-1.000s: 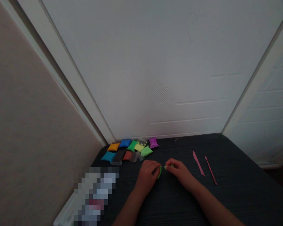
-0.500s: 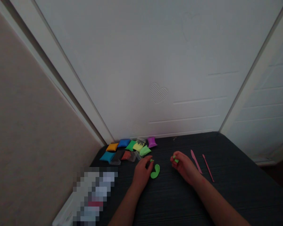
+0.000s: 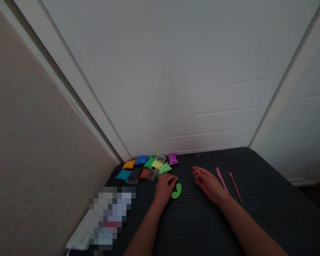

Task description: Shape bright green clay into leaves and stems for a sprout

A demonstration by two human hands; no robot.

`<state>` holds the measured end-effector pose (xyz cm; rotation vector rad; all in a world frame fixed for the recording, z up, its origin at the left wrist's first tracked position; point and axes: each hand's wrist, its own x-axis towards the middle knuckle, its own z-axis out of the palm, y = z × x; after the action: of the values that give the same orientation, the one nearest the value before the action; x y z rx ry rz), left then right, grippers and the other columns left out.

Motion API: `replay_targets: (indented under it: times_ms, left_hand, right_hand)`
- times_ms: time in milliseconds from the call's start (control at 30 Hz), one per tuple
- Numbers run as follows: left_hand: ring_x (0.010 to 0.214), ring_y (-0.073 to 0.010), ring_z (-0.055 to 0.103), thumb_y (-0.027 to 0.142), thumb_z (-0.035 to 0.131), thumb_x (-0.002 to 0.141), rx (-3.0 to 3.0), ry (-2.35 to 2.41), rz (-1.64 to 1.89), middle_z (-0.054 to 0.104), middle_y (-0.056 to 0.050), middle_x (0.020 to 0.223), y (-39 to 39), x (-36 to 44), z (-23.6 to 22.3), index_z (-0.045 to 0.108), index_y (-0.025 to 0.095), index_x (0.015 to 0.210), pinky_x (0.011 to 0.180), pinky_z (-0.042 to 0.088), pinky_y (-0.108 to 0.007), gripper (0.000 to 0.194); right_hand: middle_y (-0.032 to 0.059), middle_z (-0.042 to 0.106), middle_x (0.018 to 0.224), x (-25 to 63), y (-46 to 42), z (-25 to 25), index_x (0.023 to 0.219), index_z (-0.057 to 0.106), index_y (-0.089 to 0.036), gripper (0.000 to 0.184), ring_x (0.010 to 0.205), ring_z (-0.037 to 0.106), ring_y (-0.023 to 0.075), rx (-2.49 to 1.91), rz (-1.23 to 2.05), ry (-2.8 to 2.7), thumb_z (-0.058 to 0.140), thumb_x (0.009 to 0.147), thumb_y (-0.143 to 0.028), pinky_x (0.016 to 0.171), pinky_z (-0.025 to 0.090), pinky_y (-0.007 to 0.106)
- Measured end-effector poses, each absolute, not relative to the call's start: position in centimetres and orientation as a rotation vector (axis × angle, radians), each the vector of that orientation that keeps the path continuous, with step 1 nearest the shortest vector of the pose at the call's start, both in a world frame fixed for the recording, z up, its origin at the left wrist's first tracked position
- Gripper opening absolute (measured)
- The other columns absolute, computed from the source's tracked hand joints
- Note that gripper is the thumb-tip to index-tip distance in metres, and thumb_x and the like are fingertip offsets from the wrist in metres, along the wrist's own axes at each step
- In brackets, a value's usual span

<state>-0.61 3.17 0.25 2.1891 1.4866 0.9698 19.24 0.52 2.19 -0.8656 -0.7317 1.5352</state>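
My left hand (image 3: 164,189) is closed in a pinch, with a tiny bit of green modelling clay showing at the fingertips. Just below those fingers a curved, flattened green clay piece (image 3: 178,192) lies on the dark table. My right hand (image 3: 208,183) is raised a little to the right, palm turned inward and fingers curled. A small green clay lump (image 3: 197,173) shows between its thumb and fingers, mostly hidden. Beside that hand lie a pink plastic modelling knife (image 3: 222,179) and a thin pink modelling stick (image 3: 236,187).
Several clay packets stand along the back left, among them an orange packet (image 3: 129,164), a blue packet (image 3: 142,160) and a purple packet (image 3: 173,159). A blurred-out item (image 3: 112,217) sits at the left edge. A white panel (image 3: 160,71) rises behind the table (image 3: 192,227).
My hands have moved apart, the right one lifting right with green clay. The curved green piece came out of my left hand onto the table, while a tiny bit stays pinched there.
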Motion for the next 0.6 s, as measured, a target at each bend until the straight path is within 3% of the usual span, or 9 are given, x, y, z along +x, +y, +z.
replay_targets:
  times_ms: [133, 200, 400, 600]
  left_hand:
    - [0.084, -0.0184, 0.055, 0.027, 0.050, 0.078, 2.195, 1.489, 0.920, 0.064, -0.004, 0.084, 3.19, -0.48, 0.12, 0.065, 0.020, 0.084, 0.079, 0.041, -0.034, 0.018]
    - [0.083, -0.0184, 0.055, 0.028, 0.050, 0.078, 2.184, 1.511, 0.908, 0.064, -0.003, 0.083, 3.29, -0.45, 0.02, 0.065, 0.020, 0.086, 0.077, 0.041, -0.033, 0.018]
    - [0.076, -0.0171, 0.054, 0.029, 0.052, 0.076, 2.156, 1.549, 0.884, 0.062, -0.002, 0.078, 3.33, -0.51, -0.01, 0.063, 0.019, 0.081, 0.070, 0.040, -0.029, 0.016]
    - [0.079, -0.0173, 0.053, 0.031, 0.043, 0.081, 2.163, 1.508, 0.895, 0.062, -0.003, 0.079, 3.21, -0.56, 0.23, 0.063, 0.019, 0.077, 0.073, 0.039, -0.029, 0.023]
  right_hand:
    - [0.0045, 0.061, 0.094, 19.10, 0.28, 2.51, 0.098, 0.059, -0.021, 0.031, 0.083, 0.058, 0.0140, -0.863, 1.567, -0.785, 0.065, 0.068, -0.027, 0.075, 0.045, 0.029]
    - [0.0056, 0.062, 0.092, 19.05, 0.27, 2.50, 0.095, 0.060, -0.020, 0.028, 0.085, 0.059, 0.0152, -0.882, 1.560, -0.803, 0.064, 0.069, -0.030, 0.075, 0.046, 0.030]
    - [0.0028, 0.063, 0.078, 19.19, 0.53, 2.03, 0.080, 0.056, -0.018, 0.021, 0.060, 0.056, 0.0091, -0.962, 1.480, -0.841, 0.059, 0.074, -0.038, 0.050, 0.040, 0.021]
    - [-0.0019, 0.061, 0.069, 19.27, 0.67, 1.99, 0.083, 0.052, -0.020, 0.023, 0.052, 0.053, 0.0074, -1.001, 1.422, -0.868, 0.054, 0.076, -0.042, 0.046, 0.036, 0.020]
